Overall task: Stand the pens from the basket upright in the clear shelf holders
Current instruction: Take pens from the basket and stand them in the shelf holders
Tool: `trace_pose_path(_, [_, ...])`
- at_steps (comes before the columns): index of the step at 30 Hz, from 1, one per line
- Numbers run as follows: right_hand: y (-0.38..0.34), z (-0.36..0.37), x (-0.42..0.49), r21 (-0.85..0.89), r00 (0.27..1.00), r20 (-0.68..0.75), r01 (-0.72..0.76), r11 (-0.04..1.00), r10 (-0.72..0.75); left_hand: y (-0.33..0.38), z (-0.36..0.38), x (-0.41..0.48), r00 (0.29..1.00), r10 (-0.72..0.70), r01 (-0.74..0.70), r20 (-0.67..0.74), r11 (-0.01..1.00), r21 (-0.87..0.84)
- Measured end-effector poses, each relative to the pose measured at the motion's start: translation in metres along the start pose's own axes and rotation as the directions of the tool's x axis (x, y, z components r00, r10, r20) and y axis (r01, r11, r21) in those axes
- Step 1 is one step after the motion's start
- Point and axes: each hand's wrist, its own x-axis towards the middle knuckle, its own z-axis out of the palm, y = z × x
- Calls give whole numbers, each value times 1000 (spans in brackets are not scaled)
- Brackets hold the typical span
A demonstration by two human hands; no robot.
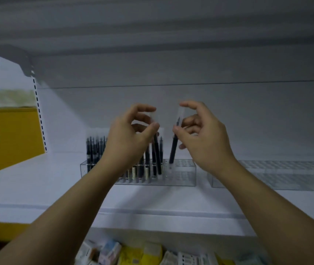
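Two dark pens on the go, one per hand. Right-hand pen (pixel 173 150) already down in the clear holder (pixel 181 174) just past the filled rows, leaning a little left, tip seemingly in a slot. Left-hand pen (pixel 157 155) tilted the other way at the edge of the standing pens (pixel 95 150), probably hunting the next free hole. Pinched high by the clear caps, likely so nothing bumps the neighbours. Left hand (pixel 131 134): thumb and forefinger closed on the cap, other fingers (pixel 142 109) curled above. Right hand (pixel 204 134): same pinch near the top, wrist cocked up. Both forearms reaching up from below over the shelf's front edge. Second holder (pixel 286 176) toward the right edge, looks unfilled. Basket not in view; boxed stock (pixel 110 251) on the shelf below.
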Motion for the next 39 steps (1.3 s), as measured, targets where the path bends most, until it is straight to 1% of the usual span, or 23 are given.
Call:
trace_pose_path(3, [9,8,22,10,1000,-8,18,1000,-18,-6,0,18,999,26,-24,-34,998,51])
trace_pose_path(7, [25,21,39,-3,1000,26,9,1000,-9,-19,1,33,997,54,-47,-55,991,124])
trace_pose_path(11, [42,34,37,-31,997,81,4,1000,-2,-32,7,37,999,34,-27,-39,986,166])
trace_pose_path(14, [51,34,36,1,998,68,-2,1000,2,-35,8,39,998,54,-46,-27,974,220])
trace_pose_path(17, [58,34,31,24,994,113,-7,1000,4,-34,7,44,999,45,-45,7,965,260])
trace_pose_path(19, [62,37,22,-12,986,165,6,1000,-3,-32,7,46,999,22,-29,31,962,271])
trace_pose_path(21, [63,40,14,-80,981,191,52,995,-36,-31,8,48,999,19,-30,42,958,286])
trace_pose_path(23, [63,41,10,-110,984,169,79,991,-60,-31,9,47,999,3,-19,53,954,299])
trace_pose_path(25, [65,40,8,-119,987,145,83,989,-65,-33,10,43,995,-31,-1,96,948,317])
trace_pose_path(27, [67,38,3,-132,988,151,63,989,-43,-37,10,36,990,-52,-3,134,926,376])
trace_pose_path(31, [65,35,-1,-180,986,162,69,981,-39,-40,4,27,992,50,-105,114,831,546])
trace_pose_path(34, [59,36,-2,-214,981,186,93,972,-53,-38,-1,24,986,94,-163,140,745,647])
trace_pose_path(37, [57,37,-7,-234,978,207,56,971,-7,-38,-2,24,994,25,-87,105,768,635])
trace_pose_path(39, [57,36,-10,-262,976,213,19,965,39,-39,-2,25,993,-36,-51,112,728,683])
